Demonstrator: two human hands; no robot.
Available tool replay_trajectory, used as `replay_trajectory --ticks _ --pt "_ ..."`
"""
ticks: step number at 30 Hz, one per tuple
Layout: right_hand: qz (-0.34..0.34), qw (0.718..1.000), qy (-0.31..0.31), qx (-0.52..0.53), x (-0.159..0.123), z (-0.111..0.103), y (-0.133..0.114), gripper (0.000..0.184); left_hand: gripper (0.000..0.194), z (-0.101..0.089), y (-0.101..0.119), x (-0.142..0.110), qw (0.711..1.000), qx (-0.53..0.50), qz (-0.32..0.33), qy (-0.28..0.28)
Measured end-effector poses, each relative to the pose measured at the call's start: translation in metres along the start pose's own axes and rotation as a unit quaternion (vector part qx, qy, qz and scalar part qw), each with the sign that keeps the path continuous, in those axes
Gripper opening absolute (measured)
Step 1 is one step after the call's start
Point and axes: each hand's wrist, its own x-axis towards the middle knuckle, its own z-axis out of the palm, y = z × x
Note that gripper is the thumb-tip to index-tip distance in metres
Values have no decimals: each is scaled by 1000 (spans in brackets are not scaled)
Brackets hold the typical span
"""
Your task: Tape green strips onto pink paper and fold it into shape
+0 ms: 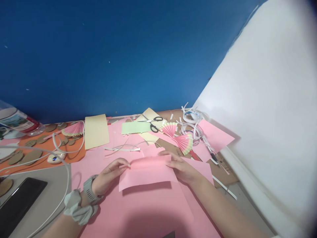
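Between my two hands I hold a pink sheet of paper [148,176], its far edge curled up and over. My left hand [110,175], with a grey watch band and a scrunchie on the wrist, pinches the sheet's left end. At the right end, my right hand [182,168] has its thumb on top and fingers behind the paper. The sheet is held over larger pink paper [138,211] that covers the near table. Beyond it lie a pair of black-handled scissors [154,124] on a light green strip [133,128], and a pleated pink-and-yellow paper fan [182,142].
A yellow sheet [97,131] leans near the blue wall. On the left are a phone [22,198], a white cable, an orange sheet [76,155] with wooden slices and another pleated fan [74,129]. White paper strips [193,120] and a pen [211,153] lie at the right, by the white wall.
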Motion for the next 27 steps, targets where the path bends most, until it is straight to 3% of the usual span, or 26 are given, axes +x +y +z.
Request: replay_trajectory --ticks 4,10,15,21,27 --pt "18 999 -33 -9 -2 4 -5 43 39 3 8 -1 998 63 -8 -15" --pt "36 995 -76 -56 -3 6 -6 52 38 12 14 -1 989 119 -37 -84" --pt "47 988 -106 -107 -5 9 -11 46 32 16 16 1 982 163 -13 -98" --pt "6 965 -145 -216 -3 9 -18 38 33 12 12 1 978 185 -20 -98" --pt "12 972 -132 -192 0 3 -13 32 30 7 10 0 979 166 -41 -112"
